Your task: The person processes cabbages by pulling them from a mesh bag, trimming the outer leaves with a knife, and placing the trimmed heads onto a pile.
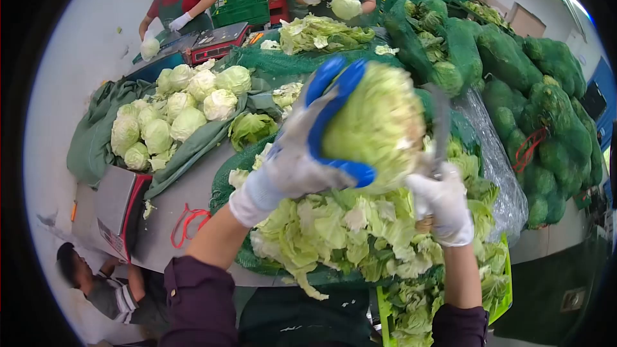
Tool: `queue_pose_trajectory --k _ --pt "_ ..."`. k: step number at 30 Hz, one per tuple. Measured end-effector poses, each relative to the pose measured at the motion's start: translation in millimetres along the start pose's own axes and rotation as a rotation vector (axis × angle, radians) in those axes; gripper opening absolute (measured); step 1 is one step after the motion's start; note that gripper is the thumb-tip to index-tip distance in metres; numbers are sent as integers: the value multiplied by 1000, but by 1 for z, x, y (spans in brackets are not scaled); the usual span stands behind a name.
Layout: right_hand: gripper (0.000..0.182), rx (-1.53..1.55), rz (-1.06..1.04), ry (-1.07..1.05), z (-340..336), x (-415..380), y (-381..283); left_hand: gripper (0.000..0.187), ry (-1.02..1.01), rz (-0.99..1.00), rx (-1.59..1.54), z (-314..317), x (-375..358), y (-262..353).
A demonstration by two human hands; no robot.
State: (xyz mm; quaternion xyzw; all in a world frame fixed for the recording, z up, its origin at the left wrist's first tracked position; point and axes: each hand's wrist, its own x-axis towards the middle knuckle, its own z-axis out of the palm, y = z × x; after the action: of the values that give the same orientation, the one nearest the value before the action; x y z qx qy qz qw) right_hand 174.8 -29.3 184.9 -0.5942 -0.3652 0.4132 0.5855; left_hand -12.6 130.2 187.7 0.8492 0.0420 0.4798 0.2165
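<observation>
A pale green cabbage (373, 125), slightly blurred, is held up over the table in my left hand (308, 141), which wears a white glove with blue-coated fingers. Those fingers wrap round its left side. In a white glove, my right hand (442, 202) is closed round the handle of a knife (441, 122), whose blade points up beside the cabbage's right side. The handle is mostly hidden by the fingers. Beneath both hands lies a heap of loose cabbage leaves (334, 228) on green netting.
Whole cabbages (183, 106) lie on green cloth at the left, near a scale (122, 205). Full net sacks (546, 135) are stacked at the right. A green crate (508, 283) of leaves stands below. Two people stand across the table; another is at the lower left.
</observation>
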Motion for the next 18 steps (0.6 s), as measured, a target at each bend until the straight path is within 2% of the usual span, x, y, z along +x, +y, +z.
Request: queue_pose_trajectory --k 1,2,4,5,6,7,8,10,11,12,13,15,16,17,18 --pt "52 37 92 -92 4 -4 14 97 -4 -115 -100 -3 -20 3" --pt "53 38 121 -99 9 -7 38 103 -83 -267 -5 -8 -42 8" --pt "55 -199 231 -140 20 -13 63 104 -35 -491 -506 13 -97 -9" --pt "58 -338 278 -149 23 -15 76 104 -68 -619 -435 24 -143 -35" --pt "58 -326 275 -139 23 -16 101 103 20 -611 -469 26 -156 -37" --pt "58 -489 -91 -6 21 -16 131 101 112 -601 -502 25 -160 -36" --pt "59 -643 -456 135 23 -20 146 101 98 -595 -501 17 -158 -37" --pt "59 -604 -498 116 33 -40 140 99 -4 -512 -135 5 -153 -38" --pt "60 -576 -549 80 37 -47 137 99 -9 -508 -141 7 -152 -35" --pt "55 -731 -697 188 43 -48 142 96 -45 -484 -104 10 -145 -29" --pt "55 -730 -699 207 48 -52 144 93 -85 -456 -67 13 -137 -25" --pt "49 -903 -220 277 56 -61 145 90 -119 -412 -20 27 -123 -15" --pt "45 -867 -384 339 57 -56 156 87 -109 -333 64 36 -118 -13" --pt "45 -867 -380 354 56 -55 160 85 -100 -255 145 45 -114 -10" --pt "43 -904 -327 352 57 -53 161 85 -110 -292 232 49 -104 3"
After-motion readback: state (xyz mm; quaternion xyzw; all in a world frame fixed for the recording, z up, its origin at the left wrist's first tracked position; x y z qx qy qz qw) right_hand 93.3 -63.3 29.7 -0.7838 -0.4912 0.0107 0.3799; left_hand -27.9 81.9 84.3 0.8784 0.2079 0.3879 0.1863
